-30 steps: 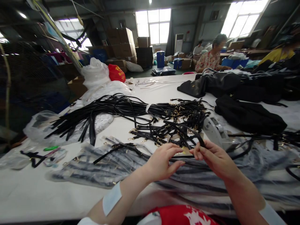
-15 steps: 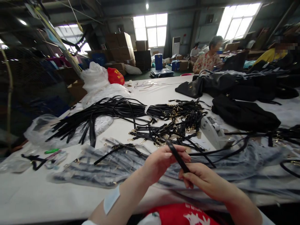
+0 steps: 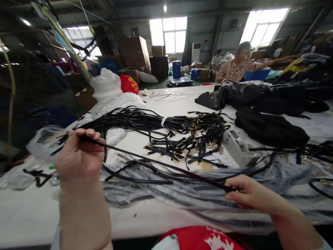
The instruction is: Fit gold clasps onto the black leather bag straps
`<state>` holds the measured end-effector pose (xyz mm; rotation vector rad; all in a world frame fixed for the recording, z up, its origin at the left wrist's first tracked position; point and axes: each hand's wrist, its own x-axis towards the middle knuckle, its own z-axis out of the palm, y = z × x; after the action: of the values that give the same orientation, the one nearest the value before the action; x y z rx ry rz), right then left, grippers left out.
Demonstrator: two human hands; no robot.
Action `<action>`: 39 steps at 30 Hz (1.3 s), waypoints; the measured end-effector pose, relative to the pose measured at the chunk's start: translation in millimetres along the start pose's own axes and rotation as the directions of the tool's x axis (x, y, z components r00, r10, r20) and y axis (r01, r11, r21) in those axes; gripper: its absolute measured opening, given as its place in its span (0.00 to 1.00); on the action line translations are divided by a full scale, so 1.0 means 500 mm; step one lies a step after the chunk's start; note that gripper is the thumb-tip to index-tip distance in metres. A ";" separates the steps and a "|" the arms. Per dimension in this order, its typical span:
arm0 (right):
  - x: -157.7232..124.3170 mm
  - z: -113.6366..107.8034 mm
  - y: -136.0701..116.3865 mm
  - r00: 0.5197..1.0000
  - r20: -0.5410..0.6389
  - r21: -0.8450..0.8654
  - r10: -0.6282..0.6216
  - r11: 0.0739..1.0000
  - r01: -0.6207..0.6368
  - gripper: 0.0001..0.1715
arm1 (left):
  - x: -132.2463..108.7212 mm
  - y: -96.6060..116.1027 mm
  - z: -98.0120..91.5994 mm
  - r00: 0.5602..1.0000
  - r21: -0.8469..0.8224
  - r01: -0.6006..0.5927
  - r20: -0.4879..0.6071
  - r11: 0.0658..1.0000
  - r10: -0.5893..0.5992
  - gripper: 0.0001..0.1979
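A long black strap (image 3: 161, 163) is stretched between my two hands above the table. My left hand (image 3: 82, 152) is raised at the left, its fingers curled round one part of the strap. At the right, my right hand (image 3: 243, 191) pinches the other end, where a bit of gold-coloured metal shows. Under the strap lie clear plastic sleeves (image 3: 140, 198) with dark straps inside. Beyond it is a pile of short black straps with gold clasps (image 3: 179, 149), and behind that a tied bundle of long black straps (image 3: 130, 119).
A white tape dispenser (image 3: 236, 147) stands right of the clasps. Black bags (image 3: 270, 126) are heaped at the right. Clear plastic wrap (image 3: 106, 86) and a red bag (image 3: 129, 84) lie at the far left. Across the table a person in a floral top (image 3: 229, 71) reaches sideways.
My hands have moved apart, the left far to the left and the right to the right, drawing the strap out between them. The person across the table has stretched out an arm.
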<state>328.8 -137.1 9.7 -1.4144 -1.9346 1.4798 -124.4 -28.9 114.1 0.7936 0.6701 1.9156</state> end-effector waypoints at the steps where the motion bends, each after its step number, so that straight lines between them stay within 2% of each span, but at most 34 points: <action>1: -0.001 -0.006 0.012 0.999 -0.032 0.009 -0.002 1.000 0.002 0.24 | 0.012 0.005 -0.014 0.999 0.062 0.028 -0.038 0.998 -0.025 0.16; 4: -0.001 -0.025 0.038 0.985 -0.170 0.116 0.000 0.993 0.020 0.28 | 0.032 0.001 -0.042 0.985 0.236 0.145 -0.127 0.961 -0.118 0.18; 6: 0.006 -0.031 0.041 0.966 -0.258 0.173 -0.014 0.983 0.060 0.32 | 0.028 -0.013 -0.044 0.978 0.288 0.186 -0.148 0.940 -0.148 0.18; 8: 0.020 -0.028 0.034 0.946 -0.318 0.128 -0.060 0.986 0.105 0.30 | 0.010 -0.031 -0.034 0.974 0.298 0.211 -0.141 0.931 -0.176 0.19; 10: 0.038 -0.014 0.018 0.936 -0.329 0.006 -0.123 0.991 0.133 0.25 | -0.018 -0.051 -0.015 0.975 0.276 0.220 -0.104 0.936 -0.199 0.17; 15: 0.106 0.043 -0.023 0.952 -0.138 -0.278 -0.275 0.933 0.229 0.18 | -0.084 -0.075 0.052 0.963 0.248 0.214 0.106 0.945 -0.246 0.12; 18: 0.163 0.077 -0.028 0.946 -0.033 -0.392 -0.322 0.875 0.284 0.22 | -0.105 -0.070 0.094 0.947 0.263 0.201 0.193 0.944 -0.256 0.14; 20: 0.204 0.102 -0.024 0.943 0.039 -0.472 -0.329 0.826 0.308 0.28 | -0.111 -0.063 0.117 0.943 0.278 0.187 0.220 0.942 -0.252 0.15; 22: 0.241 0.128 -0.017 0.942 0.095 -0.535 -0.323 0.781 0.322 0.28 | -0.113 -0.057 0.132 0.938 0.287 0.173 0.243 0.942 -0.246 0.16; 25: 0.274 0.160 -0.010 0.941 0.114 -0.561 -0.320 0.761 0.326 0.15 | -0.110 -0.048 0.136 0.933 0.286 0.161 0.268 0.944 -0.240 0.16; 27: 0.280 0.167 -0.005 0.942 0.100 -0.549 -0.320 0.772 0.321 0.05 | -0.104 -0.041 0.129 0.934 0.290 0.157 0.269 0.944 -0.237 0.16; 29: 0.273 0.156 0.001 0.947 0.081 -0.519 -0.311 0.798 0.306 0.05 | -0.093 -0.032 0.118 0.942 0.290 0.154 0.246 0.944 -0.229 0.16; 33: 0.231 0.087 0.024 0.968 0.025 -0.387 -0.248 0.891 0.239 0.17 | -0.056 -0.022 0.089 0.956 0.252 0.209 0.151 0.945 -0.251 0.14; 36: 0.181 0.020 0.048 0.976 -0.158 -0.095 -0.151 0.986 0.137 0.25 | -0.029 -0.031 0.069 0.945 0.225 0.289 0.087 0.930 -0.315 0.12; 38: 0.144 -0.017 0.063 0.958 -0.284 0.105 -0.037 0.992 0.069 0.30 | -0.019 -0.046 0.063 0.930 0.214 0.340 0.072 0.916 -0.362 0.13; 39: 0.126 -0.032 0.070 0.948 -0.317 0.152 0.008 0.988 0.043 0.32 | -0.017 -0.055 0.062 0.920 0.213 0.363 0.074 0.907 -0.385 0.14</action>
<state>329.5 -76.8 -32.5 -1.4568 -1.5960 1.2733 -82.9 -20.9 112.0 0.8226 0.8807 1.4591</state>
